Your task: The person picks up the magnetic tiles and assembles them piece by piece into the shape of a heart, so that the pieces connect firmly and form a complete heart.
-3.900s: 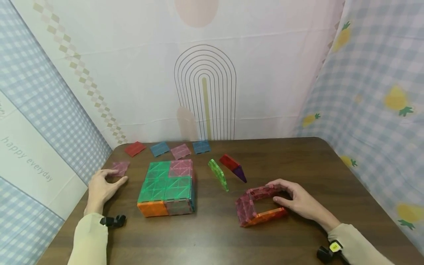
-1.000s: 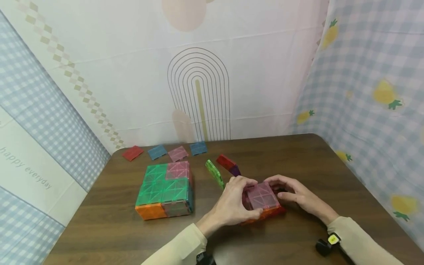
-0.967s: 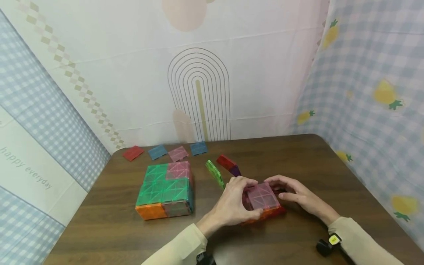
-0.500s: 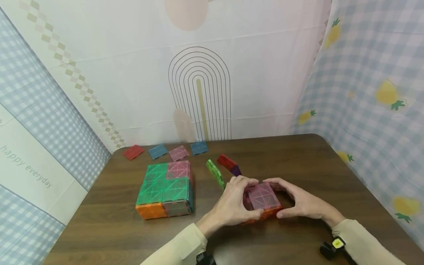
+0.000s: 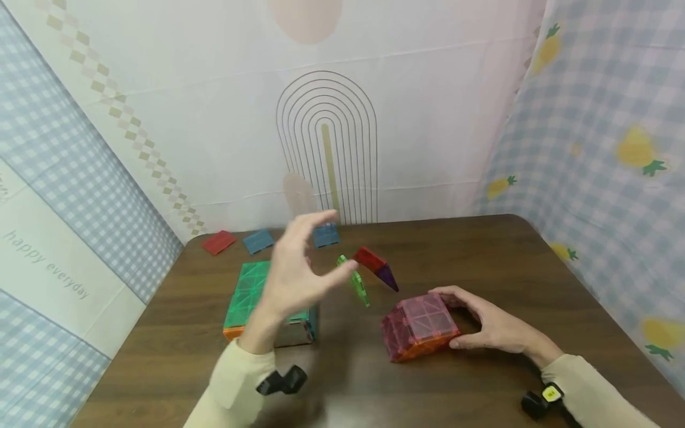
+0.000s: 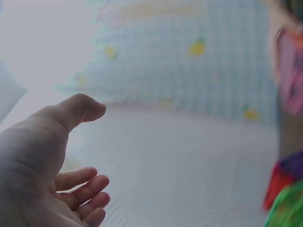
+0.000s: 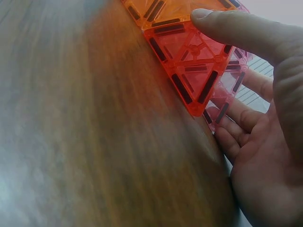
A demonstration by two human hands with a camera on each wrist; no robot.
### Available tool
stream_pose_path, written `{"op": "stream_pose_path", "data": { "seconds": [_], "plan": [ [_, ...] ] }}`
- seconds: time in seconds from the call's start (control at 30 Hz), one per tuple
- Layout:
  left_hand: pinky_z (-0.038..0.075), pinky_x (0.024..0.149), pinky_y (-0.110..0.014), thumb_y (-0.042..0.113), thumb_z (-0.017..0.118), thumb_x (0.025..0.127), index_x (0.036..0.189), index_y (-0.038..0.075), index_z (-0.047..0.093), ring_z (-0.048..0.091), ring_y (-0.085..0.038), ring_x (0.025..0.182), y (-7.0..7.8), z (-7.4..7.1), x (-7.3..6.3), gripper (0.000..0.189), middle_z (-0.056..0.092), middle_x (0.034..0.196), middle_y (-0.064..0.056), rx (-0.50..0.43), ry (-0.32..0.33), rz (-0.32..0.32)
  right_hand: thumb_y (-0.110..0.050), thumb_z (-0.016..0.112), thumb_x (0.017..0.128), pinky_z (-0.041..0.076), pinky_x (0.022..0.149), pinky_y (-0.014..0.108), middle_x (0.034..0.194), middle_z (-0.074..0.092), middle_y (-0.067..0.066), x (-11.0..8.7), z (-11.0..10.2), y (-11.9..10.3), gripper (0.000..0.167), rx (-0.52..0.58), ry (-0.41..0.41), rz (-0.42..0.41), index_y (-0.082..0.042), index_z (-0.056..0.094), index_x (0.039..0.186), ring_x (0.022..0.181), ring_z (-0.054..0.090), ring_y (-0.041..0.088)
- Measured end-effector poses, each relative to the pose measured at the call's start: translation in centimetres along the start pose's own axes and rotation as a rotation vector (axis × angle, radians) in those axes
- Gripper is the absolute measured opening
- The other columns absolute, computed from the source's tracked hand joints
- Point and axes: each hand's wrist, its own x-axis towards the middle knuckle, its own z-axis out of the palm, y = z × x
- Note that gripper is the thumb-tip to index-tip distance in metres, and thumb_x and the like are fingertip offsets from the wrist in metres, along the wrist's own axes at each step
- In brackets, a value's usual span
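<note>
In the head view, a small translucent shape of magnetic tiles (image 5: pixel 430 317) stands right of centre, with a pink square tile on top and a sloping pink left end. My right hand (image 5: pixel 495 330) grips its right end, thumb at the front side and fingers at the back. Close up in the right wrist view, the thumb presses near an orange tile (image 7: pixel 165 10) and a red triangular tile (image 7: pixel 194 61), while the fingers curl behind pink ones. My left hand (image 5: pixel 294 270), thumb and fingers spread, hovers with nothing in it, overlapping the larger green-topped tile box (image 5: pixel 247 291).
Along the table's back edge lie a red tile (image 5: pixel 219 242), a blue tile (image 5: pixel 259 241) and another blue tile (image 5: pixel 326 236). Between box and small shape stand a lime green piece (image 5: pixel 361 290) and a joined red and purple piece (image 5: pixel 370 260). A patterned cloth (image 5: pixel 428 119) hangs behind.
The pink tile from the far left now tops the small shape. My left hand has let go of it and moved up and left. My right thumb has shifted to the front side.
</note>
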Motion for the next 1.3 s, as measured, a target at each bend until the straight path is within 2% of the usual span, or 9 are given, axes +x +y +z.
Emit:
{"op": "stream_pose_path", "data": {
  "seconds": [0.1, 0.13, 0.23, 0.53, 0.77, 0.87, 0.93, 1.07, 1.3],
  "plan": [
    [0.050, 0.111, -0.052, 0.034, 0.096, 0.084, 0.156, 0.015, 0.062, 0.059, -0.023, 0.138, -1.7, -2.9, 0.4, 0.081, 0.065, 0.154, -0.001, 0.025, 0.090, -0.028, -0.008, 0.088, 0.094, 0.043, 0.119, 0.021, 0.162, 0.056, 0.003, -0.1, -0.1, 0.1, 0.088, 0.009, -0.001, 0.002, -0.018, 0.043, 0.169, 0.145, 0.055, 0.016],
    [0.048, 0.114, -0.052, 0.033, 0.096, 0.084, 0.155, 0.015, 0.063, 0.059, -0.024, 0.138, -2.4, -3.7, 0.4, 0.080, 0.065, 0.154, -0.001, 0.038, 0.114, -0.037, -0.008, 0.088, 0.094, 0.043, 0.119, 0.021, 0.162, 0.056, 0.003, -0.1, 0.0, 0.1, 0.088, 0.012, -0.002, 0.004, -0.018, 0.043, 0.169, 0.145, 0.055, 0.016],
    [0.046, 0.114, -0.054, 0.031, 0.096, 0.085, 0.154, 0.016, 0.064, 0.057, -0.025, 0.142, -4.5, -5.6, 0.3, 0.078, 0.066, 0.153, -0.003, 0.076, 0.160, -0.078, -0.007, 0.087, 0.095, 0.042, 0.119, 0.021, 0.163, 0.055, 0.004, -0.1, 0.0, 0.1, 0.088, 0.016, -0.006, 0.007, -0.017, 0.042, 0.170, 0.145, 0.055, 0.016],
    [0.044, 0.113, -0.054, 0.033, 0.092, 0.093, 0.159, 0.015, 0.060, 0.054, -0.032, 0.144, -10.4, -10.5, -1.0, 0.076, 0.064, 0.155, -0.008, 0.199, 0.186, -0.231, -0.010, 0.088, 0.095, 0.043, 0.119, 0.022, 0.162, 0.055, 0.003, -0.1, 0.0, 0.1, 0.089, 0.005, -0.002, 0.023, -0.018, 0.042, 0.170, 0.145, 0.055, 0.016],
    [0.042, 0.113, -0.052, 0.041, 0.087, 0.098, 0.166, 0.014, 0.053, 0.052, -0.037, 0.148, -15.7, -14.7, -3.3, 0.081, 0.059, 0.161, -0.014, 0.248, 0.192, -0.401, -0.010, 0.088, 0.095, 0.043, 0.119, 0.022, 0.163, 0.055, 0.003, -0.1, 0.0, 0.2, 0.089, 0.002, -0.009, 0.023, -0.021, 0.042, 0.170, 0.146, 0.055, 0.017],
    [0.041, 0.113, -0.055, 0.043, 0.084, 0.100, 0.168, 0.013, 0.050, 0.050, -0.041, 0.148, -17.6, -15.7, -4.3, 0.082, 0.057, 0.163, -0.017, 0.264, 0.164, -0.454, -0.010, 0.088, 0.095, 0.043, 0.119, 0.022, 0.163, 0.055, 0.003, -0.2, -0.1, 0.1, 0.089, 0.000, -0.009, 0.026, -0.020, 0.042, 0.170, 0.146, 0.054, 0.017],
    [0.042, 0.114, -0.057, 0.043, 0.082, 0.101, 0.169, 0.011, 0.048, 0.050, -0.043, 0.148, -18.5, -15.9, -4.9, 0.082, 0.055, 0.164, -0.019, 0.268, 0.133, -0.464, -0.011, 0.088, 0.095, 0.043, 0.119, 0.022, 0.163, 0.055, 0.003, -0.2, -0.1, 0.1, 0.089, -0.005, -0.007, 0.029, -0.021, 0.042, 0.170, 0.146, 0.054, 0.017],
    [0.042, 0.115, -0.067, 0.044, 0.081, 0.102, 0.169, 0.008, 0.046, 0.050, -0.048, 0.147, -19.6, -15.6, -5.3, 0.084, 0.054, 0.165, -0.022, 0.245, 0.072, -0.461, -0.010, 0.088, 0.096, 0.043, 0.119, 0.022, 0.162, 0.055, 0.004, -0.3, -0.1, 0.2, 0.088, -0.020, -0.007, 0.022, -0.020, 0.042, 0.170, 0.146, 0.054, 0.016],
    [0.043, 0.114, -0.071, 0.048, 0.080, 0.103, 0.170, 0.007, 0.043, 0.051, -0.052, 0.144, -21.6, -14.9, -5.3, 0.087, 0.051, 0.167, -0.026, 0.227, -0.003, -0.478, -0.011, 0.088, 0.096, 0.043, 0.119, 0.021, 0.162, 0.055, 0.003, -0.2, 0.0, 0.2, 0.087, -0.017, 0.001, 0.039, -0.019, 0.042, 0.170, 0.146, 0.055, 0.015]
  ]
}}
